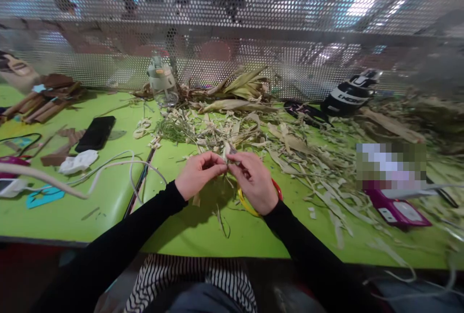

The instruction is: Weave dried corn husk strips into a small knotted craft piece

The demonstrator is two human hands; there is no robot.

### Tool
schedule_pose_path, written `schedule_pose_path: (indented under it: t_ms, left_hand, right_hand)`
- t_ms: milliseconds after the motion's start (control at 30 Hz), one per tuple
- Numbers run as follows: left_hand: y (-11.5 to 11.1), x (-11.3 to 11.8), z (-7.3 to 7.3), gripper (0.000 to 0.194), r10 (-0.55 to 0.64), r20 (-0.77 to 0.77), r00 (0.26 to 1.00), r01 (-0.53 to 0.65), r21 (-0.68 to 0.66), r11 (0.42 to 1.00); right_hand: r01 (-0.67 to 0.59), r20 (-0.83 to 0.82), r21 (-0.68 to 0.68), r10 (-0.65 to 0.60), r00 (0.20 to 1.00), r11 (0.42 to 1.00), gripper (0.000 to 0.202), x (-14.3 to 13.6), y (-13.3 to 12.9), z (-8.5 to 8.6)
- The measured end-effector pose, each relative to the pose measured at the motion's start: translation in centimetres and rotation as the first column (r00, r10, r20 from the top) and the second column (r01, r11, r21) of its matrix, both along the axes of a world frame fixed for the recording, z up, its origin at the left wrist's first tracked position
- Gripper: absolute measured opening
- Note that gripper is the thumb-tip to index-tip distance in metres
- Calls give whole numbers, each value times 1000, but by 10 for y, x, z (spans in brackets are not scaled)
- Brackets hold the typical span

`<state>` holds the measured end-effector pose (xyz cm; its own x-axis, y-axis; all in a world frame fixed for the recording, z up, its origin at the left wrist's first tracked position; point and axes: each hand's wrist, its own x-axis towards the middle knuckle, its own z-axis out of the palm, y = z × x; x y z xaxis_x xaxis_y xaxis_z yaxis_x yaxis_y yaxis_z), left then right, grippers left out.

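My left hand (201, 172) and my right hand (254, 179) meet at the middle of the green table. Both are closed, pinching a small pale piece of dried husk (227, 149) between thumbs and fingertips. Its lower part is mostly hidden by my fingers. Under my right hand lies something with red and yellow loops (244, 202), like scissor handles; the rest is covered. A heap of shredded husk strips (217, 132) spreads just beyond my hands. Longer dried husk leaves (246, 86) lie behind it.
A clear bottle (162, 83) stands at the back beside a perforated metal screen (203, 47). A black bottle (350, 94) leans at back right. On the left are a phone (96, 133), white cables (116, 157) and brown cardboard pieces (54, 95). A magenta power strip (400, 209) lies right.
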<state>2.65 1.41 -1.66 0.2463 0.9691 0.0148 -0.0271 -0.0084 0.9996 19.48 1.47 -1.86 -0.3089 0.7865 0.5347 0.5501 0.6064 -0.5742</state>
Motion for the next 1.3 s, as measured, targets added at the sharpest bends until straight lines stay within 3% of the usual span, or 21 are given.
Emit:
schedule_pose_path:
  t_ms: [167, 367, 467, 600, 733, 933, 1100, 1300]
  left_hand:
    - [-1, 1, 2, 25, -3, 42, 999, 6, -56, 998]
    - [0, -2, -1, 26, 25, 134, 991, -10, -113, 994]
    - [0, -2, -1, 20, -8, 133, 991, 10, -18, 1000]
    - [-5, -1, 0, 12, -19, 2, 1000, 19, 215, 976]
    - [-10, -1, -2, 7, 60, -191, 980, 31, 439, 898]
    - [-11, -1, -6, 33, 328, -458, 826, 123, 715, 688]
    - [-9, -2, -11, 32, 412, -511, 754, 194, 773, 604]
    - [-7, -6, -16, 25, 524, -508, 684, 246, 836, 490]
  right_hand:
    - [16, -12, 35, -15, 1000, 999, 8, 0, -1, 0]
    - [-86, 45, 189, 79, 996, 978, 3, 2, -2, 2]
    - [-120, 34, 123, 116, 993, 985, 10, 2, -3, 2]
    - [-115, -83, -75, 109, 991, 991, 24, 0, -6, 1]
    - [-171, -269, -254, 100, 958, 952, 18, -1, -6, -1]
    - [-312, -566, -438, 11, 825, 843, 15, 0, 3, -8]
    - [-331, -559, -580, -68, 827, 744, 15, 0, 6, -12]
    - [-309, -527, -596, -71, 847, 741, 14, -2, 4, -13]
